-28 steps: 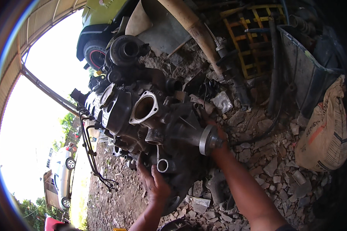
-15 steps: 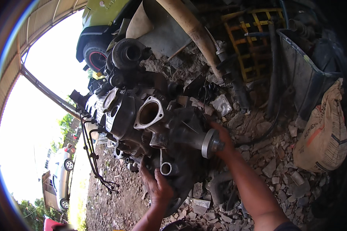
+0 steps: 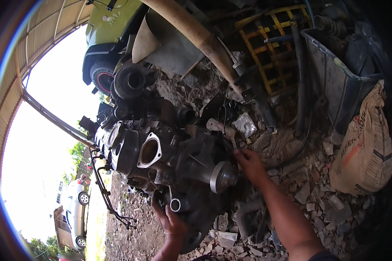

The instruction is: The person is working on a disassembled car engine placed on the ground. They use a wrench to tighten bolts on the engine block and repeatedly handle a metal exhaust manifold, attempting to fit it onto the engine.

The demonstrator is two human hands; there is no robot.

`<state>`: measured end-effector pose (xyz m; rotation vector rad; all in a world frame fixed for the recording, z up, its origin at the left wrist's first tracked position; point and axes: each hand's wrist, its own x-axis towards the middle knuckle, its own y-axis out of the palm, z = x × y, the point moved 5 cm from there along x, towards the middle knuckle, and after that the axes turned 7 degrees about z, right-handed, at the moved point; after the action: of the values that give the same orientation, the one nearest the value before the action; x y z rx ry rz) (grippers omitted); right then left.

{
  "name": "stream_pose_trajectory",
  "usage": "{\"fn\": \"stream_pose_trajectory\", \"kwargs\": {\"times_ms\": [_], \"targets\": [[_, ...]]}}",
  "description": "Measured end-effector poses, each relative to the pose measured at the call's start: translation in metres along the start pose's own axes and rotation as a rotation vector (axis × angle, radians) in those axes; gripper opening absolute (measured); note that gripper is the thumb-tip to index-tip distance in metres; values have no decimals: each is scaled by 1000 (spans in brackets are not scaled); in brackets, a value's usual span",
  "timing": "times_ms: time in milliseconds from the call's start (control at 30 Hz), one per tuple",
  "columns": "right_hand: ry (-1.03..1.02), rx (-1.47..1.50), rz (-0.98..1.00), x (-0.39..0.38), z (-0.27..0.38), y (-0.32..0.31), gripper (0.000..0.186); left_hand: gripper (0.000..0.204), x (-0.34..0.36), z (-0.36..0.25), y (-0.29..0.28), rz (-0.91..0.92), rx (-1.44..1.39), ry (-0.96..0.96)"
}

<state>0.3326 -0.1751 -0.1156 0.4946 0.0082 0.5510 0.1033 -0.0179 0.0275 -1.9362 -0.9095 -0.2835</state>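
A large, greasy engine (image 3: 191,161) lies across the middle, with a three-bolt flange opening (image 3: 150,150) and a round pulley-like hub (image 3: 223,177) on it. At its lower edge, my left hand (image 3: 169,222) rests against the dark metal, fingers stretched and apart. Just above the thumb is a bright ring-shaped metal end (image 3: 175,205). On the engine's right side, my right hand (image 3: 251,166) has its fingers curled, pinching what looks like a wrench (image 3: 231,135). Part of that tool is hidden by the fingertips.
A turbocharger-like housing (image 3: 133,80) and bent metal pipes (image 3: 101,180) flank the engine. A bamboo pole (image 3: 200,37) slants behind it. On the right stand a grey bin (image 3: 335,80) and a brown sack (image 3: 363,148). Broken rubble (image 3: 307,209) covers the ground.
My right hand has drawn back from behind the hub, and the wrench-like tool now shows at its fingertips. My left hand stays on the engine. The whole view has shifted slightly.
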Motion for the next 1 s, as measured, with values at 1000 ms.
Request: {"fn": "stream_pose_trajectory", "kwargs": {"times_ms": [1000], "targets": [[-114, -37, 38, 20, 3, 25, 35, 60, 0, -9, 0, 19, -11, -3]]}}
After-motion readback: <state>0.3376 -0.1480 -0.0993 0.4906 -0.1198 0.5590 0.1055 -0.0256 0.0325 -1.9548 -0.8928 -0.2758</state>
